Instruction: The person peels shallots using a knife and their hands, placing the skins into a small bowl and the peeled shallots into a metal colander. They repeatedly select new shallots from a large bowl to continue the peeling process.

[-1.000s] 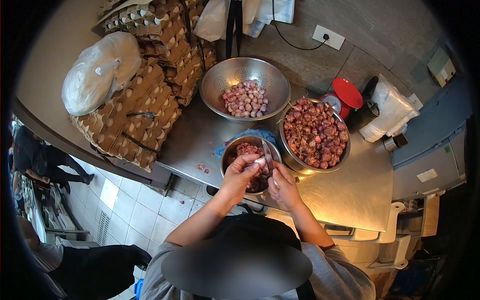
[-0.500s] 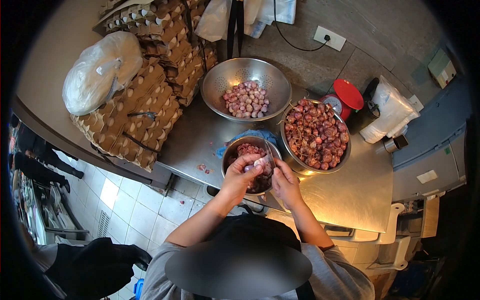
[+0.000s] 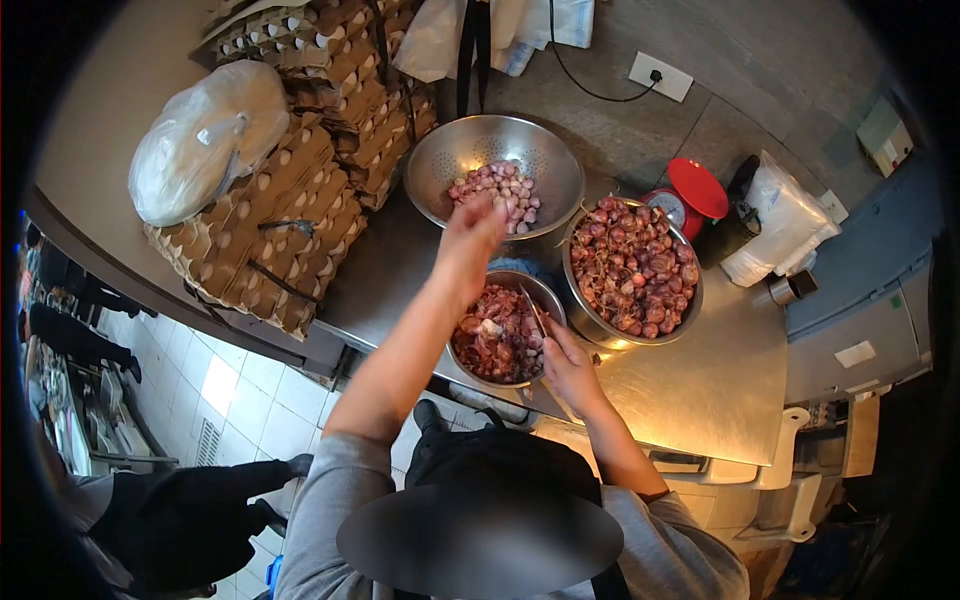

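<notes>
My left hand (image 3: pixel 472 240) is over the near edge of a steel colander (image 3: pixel 425 175), by the peeled shallots (image 3: pixel 520 190) inside it. Its fingers are blurred, and whether they hold anything is hidden. A small knife (image 3: pixel 533 308) is in my right hand (image 3: pixel 570 370), its blade over the right side of a smaller steel bowl (image 3: pixel 455 355). That bowl contains reddish shallot skins (image 3: pixel 500 330) with a pale piece on top. To the right, a steel bowl (image 3: pixel 700 310) is heaped with unpeeled shallots (image 3: pixel 635 265).
Stacked egg trays (image 3: pixel 270 220) stand at the left, topped by a white plastic bag (image 3: pixel 205 140). A red scale (image 3: pixel 697 188) and another plastic bag (image 3: pixel 785 220) are behind the shallots. The steel table (image 3: pixel 720 390) ends near my body. Another person (image 3: pixel 180 520) is at lower left.
My left hand has moved from the skins bowl up to the colander, away from the knife. The shallot it held is no longer visible. My right hand stays beside the bowl with the knife.
</notes>
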`<state>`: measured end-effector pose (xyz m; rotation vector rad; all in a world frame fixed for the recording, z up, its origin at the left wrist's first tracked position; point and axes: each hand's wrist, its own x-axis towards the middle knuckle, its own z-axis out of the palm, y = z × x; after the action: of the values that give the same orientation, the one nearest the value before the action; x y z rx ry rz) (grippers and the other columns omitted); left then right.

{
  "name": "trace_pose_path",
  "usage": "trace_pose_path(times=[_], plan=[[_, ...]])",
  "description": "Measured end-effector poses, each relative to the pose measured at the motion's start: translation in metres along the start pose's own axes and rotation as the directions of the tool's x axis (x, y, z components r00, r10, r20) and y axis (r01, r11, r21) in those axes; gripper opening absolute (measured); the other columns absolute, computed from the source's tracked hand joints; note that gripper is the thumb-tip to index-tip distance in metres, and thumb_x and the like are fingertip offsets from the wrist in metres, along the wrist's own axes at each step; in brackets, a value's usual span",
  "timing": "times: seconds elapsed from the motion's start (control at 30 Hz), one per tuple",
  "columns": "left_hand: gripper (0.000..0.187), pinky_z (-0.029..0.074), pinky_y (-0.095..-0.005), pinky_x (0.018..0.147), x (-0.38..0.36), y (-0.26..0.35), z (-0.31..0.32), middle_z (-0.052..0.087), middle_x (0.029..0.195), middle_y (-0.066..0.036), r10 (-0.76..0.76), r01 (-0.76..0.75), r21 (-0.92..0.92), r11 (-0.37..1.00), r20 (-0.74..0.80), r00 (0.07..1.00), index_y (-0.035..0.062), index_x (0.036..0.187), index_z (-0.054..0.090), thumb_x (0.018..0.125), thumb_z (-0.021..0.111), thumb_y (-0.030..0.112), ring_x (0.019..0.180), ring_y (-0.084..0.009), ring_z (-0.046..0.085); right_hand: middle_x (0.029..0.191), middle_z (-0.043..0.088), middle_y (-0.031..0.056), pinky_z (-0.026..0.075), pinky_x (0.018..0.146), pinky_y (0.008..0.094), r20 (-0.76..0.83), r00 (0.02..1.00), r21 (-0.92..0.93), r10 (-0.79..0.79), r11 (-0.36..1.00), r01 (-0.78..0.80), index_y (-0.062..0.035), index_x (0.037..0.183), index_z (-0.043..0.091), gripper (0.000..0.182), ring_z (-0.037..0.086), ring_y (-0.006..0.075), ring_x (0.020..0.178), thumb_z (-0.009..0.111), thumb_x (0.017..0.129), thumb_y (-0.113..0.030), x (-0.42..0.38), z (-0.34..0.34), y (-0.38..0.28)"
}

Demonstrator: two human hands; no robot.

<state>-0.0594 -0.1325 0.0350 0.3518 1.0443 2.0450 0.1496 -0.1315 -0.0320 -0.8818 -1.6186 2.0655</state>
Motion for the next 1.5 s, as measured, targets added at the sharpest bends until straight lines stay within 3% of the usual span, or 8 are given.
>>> trace_pose_path(times=[0.1, 0.3, 0.4, 0.5, 0.73, 1.07, 1.23, 1.5], plan=[[0.038, 0.042, -0.0285, 0.089, 0.021, 0.033, 0.014, 0.047, 0.115, -0.013, -0.041, 0.044, -0.018, 0.999, 0.119, 0.992, -0.0031, 0.119, 0.04, 0.083, 0.052, -0.002, 0.102, -0.0198, 0.051, 0.067, 0.04, -0.0044, 0.033, 0.05, 0.0194, -0.012, 1.0, -0.026, 0.007, 1.0, -0.007, -0.0132, 0.132, 0.037, 0.043, 0.037, 0.0052, 0.056, 0.047, 0.092, -0.024, -0.005, 0.005, -0.002], [0.033, 0.041, -0.0337, 0.095, -0.018, 0.006, -0.014, 0.048, 0.115, -0.016, -0.094, 0.083, 0.067, 0.994, 0.191, 0.977, -0.0003, 0.119, 0.036, 0.087, 0.047, 0.0, 0.108, -0.0258, 0.05, 0.067, 0.04, -0.0054, 0.035, 0.051, 0.0187, -0.023, 0.999, -0.025, -0.03, 0.999, 0.03, -0.015, 0.131, 0.04, 0.04, 0.036, 0.0041, 0.057, 0.046, 0.092, -0.02, -0.015, 0.002, 0.002], [0.032, 0.044, -0.0349, 0.092, -0.053, -0.012, -0.03, 0.05, 0.112, -0.015, -0.241, 0.243, 0.001, 0.97, 0.132, 0.961, 0.0022, 0.117, 0.037, 0.087, 0.049, 0.003, 0.105, -0.0261, 0.053, 0.064, 0.039, -0.006, 0.036, 0.051, 0.019, -0.009, 1.0, 0.04, -0.002, 0.999, 0.002, -0.0131, 0.13, 0.041, 0.038, 0.036, 0.0038, 0.055, 0.044, 0.093, -0.02, -0.017, 0.0, 0.002], [0.034, 0.048, -0.035, 0.086, -0.074, -0.02, -0.04, 0.051, 0.108, -0.014, -0.244, 0.255, -0.146, 0.956, 0.086, 0.966, 0.0018, 0.114, 0.037, 0.085, 0.054, 0.004, 0.1, -0.0263, 0.055, 0.061, 0.038, -0.0058, 0.035, 0.05, 0.0195, 0.022, 0.998, 0.063, 0.061, 0.996, -0.062, -0.0109, 0.131, 0.04, 0.039, 0.035, 0.004, 0.052, 0.043, 0.093, -0.021, -0.019, 0.002, -0.001], [0.029, 0.05, -0.0266, 0.076, -0.096, -0.029, -0.052, 0.059, 0.099, -0.007, -0.207, 0.213, -0.214, 0.953, 0.05, 0.977, 0.0058, 0.109, 0.046, 0.083, 0.058, 0.004, 0.089, -0.0137, 0.059, 0.06, 0.036, -0.005, 0.033, 0.049, 0.0188, 0.082, 0.994, 0.148, -0.071, 0.987, 0.059, -0.0073, 0.134, 0.033, 0.043, 0.034, 0.0043, 0.05, 0.042, 0.093, -0.02, -0.02, 0.011, -0.014], [0.027, 0.048, -0.0252, 0.079, -0.116, -0.03, -0.033, 0.059, 0.094, -0.008, -0.113, 0.121, -0.081, 0.989, 0.098, 0.989, 0.0047, 0.099, 0.05, 0.076, 0.063, -0.004, 0.089, -0.0126, 0.057, 0.059, 0.035, -0.0054, 0.027, 0.046, 0.017, 0.166, 0.935, -0.109, -0.313, 0.937, 0.333, -0.0057, 0.133, 0.032, 0.043, 0.032, 0.0031, 0.048, 0.041, 0.094, -0.021, -0.009, 0.015, -0.003], [0.027, 0.046, -0.0239, 0.081, -0.116, -0.027, -0.031, 0.059, 0.092, -0.006, -0.059, 0.056, 0.029, 0.998, 0.083, 0.995, 0.0045, 0.095, 0.052, 0.074, 0.064, -0.006, 0.09, -0.0115, 0.055, 0.063, 0.039, -0.0055, 0.03, 0.049, 0.016, 0.17, 0.969, 0.152, -0.177, 0.977, 0.152, -0.0054, 0.13, 0.038, 0.039, 0.036, 0.0025, 0.052, 0.041, 0.094, -0.018, -0.019, 0.013, -0.017], [0.026, 0.047, -0.0246, 0.081, -0.114, -0.03, -0.035, 0.06, 0.093, -0.008, 0.0, -0.007, 0.07, 0.998, 0.11, 0.994, 0.0041, 0.095, 0.052, 0.075, 0.063, -0.006, 0.088, -0.0123, 0.057, 0.06, 0.035, -0.005, 0.029, 0.046, 0.0169, 0.194, 0.966, 0.129, -0.172, 0.98, 0.149, -0.0057, 0.131, 0.037, 0.039, 0.033, 0.003, 0.05, 0.04, 0.094, -0.019, -0.017, 0.014, -0.021]])
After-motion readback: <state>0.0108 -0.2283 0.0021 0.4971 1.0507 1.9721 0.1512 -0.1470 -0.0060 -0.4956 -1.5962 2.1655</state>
